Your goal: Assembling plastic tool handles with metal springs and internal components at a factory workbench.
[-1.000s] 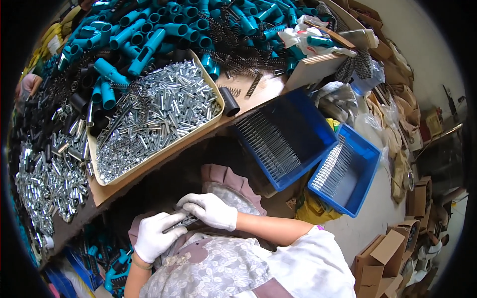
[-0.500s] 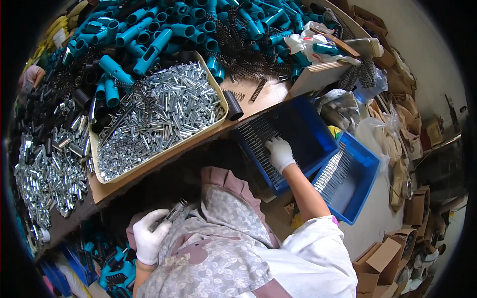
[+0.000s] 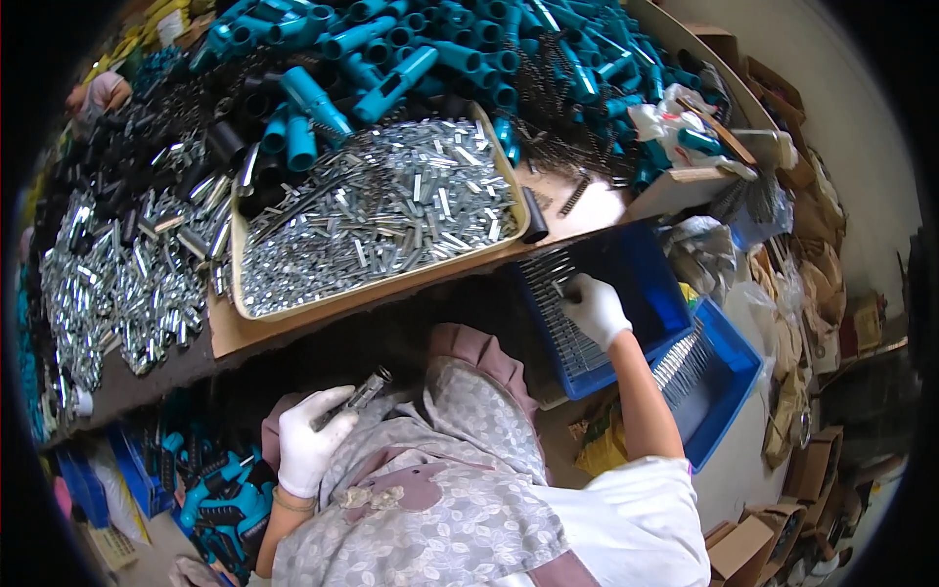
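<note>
Right hand (image 3: 597, 311): in the head view it met the left over the lap a second ago; now it reaches into the left blue bin (image 3: 657, 269), at a row of slim metal pieces (image 3: 577, 344); whether its grip closes on one cannot be told.
Left hand (image 3: 311, 445): stays by the lap, grip closed round a tilted metal tube (image 3: 368, 391).
Surface (image 3: 230, 335): its front edge runs along the cream tray (image 3: 237, 254).
Room: a dark gap separates that edge from the apron (image 3: 469, 479); the right blue bin (image 3: 736, 391) sits just beside the left.
</note>
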A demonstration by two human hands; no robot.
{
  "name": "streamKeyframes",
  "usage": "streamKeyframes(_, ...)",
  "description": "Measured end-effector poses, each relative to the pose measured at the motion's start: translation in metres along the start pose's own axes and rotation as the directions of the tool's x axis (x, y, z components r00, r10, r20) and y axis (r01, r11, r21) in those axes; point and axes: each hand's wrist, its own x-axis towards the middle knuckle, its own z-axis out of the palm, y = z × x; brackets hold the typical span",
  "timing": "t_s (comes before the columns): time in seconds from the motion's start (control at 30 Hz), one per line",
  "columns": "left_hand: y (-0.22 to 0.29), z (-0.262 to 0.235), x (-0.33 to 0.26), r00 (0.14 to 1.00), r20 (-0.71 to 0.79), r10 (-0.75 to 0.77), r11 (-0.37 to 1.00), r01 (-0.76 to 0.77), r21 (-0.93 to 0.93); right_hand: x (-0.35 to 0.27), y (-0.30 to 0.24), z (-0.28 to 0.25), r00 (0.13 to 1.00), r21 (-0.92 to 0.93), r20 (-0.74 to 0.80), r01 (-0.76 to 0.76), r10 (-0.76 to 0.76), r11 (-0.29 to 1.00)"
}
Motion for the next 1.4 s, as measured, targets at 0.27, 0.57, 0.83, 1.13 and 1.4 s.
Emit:
streamKeyframes(0.27,-0.010,0.005,0.001,0.994,-0.006,0.114,0.992,-0.114,-0.058,-0.060,-0.193,0.034,0.902,0.897,0.391,-0.418,-0.184,-0.143)
streamKeyframes(0.57,0.013,-0.040,-0.023,0.893,-0.445,0.063,0.975,-0.151,-0.165,-0.066,-0.281,0.043,0.707,0.839,0.537,-0.503,-0.461,0.206)
streamKeyframes(0.83,0.021,-0.048,-0.029,0.894,-0.441,-0.081,0.881,-0.142,-0.450,-0.069,-0.293,0.040,0.768,0.860,0.506,-0.411,-0.393,0.304)
streamKeyframes(1.13,0.018,-0.047,-0.027,0.906,-0.420,-0.062,0.898,-0.133,-0.420,-0.072,-0.293,0.050,0.712,0.846,0.509,-0.516,-0.484,0.131)
streamKeyframes(1.4,0.012,-0.047,-0.022,0.919,-0.375,0.120,0.959,-0.206,-0.196,-0.079,-0.299,0.045,0.681,0.766,0.590,-0.302,-0.434,0.567)
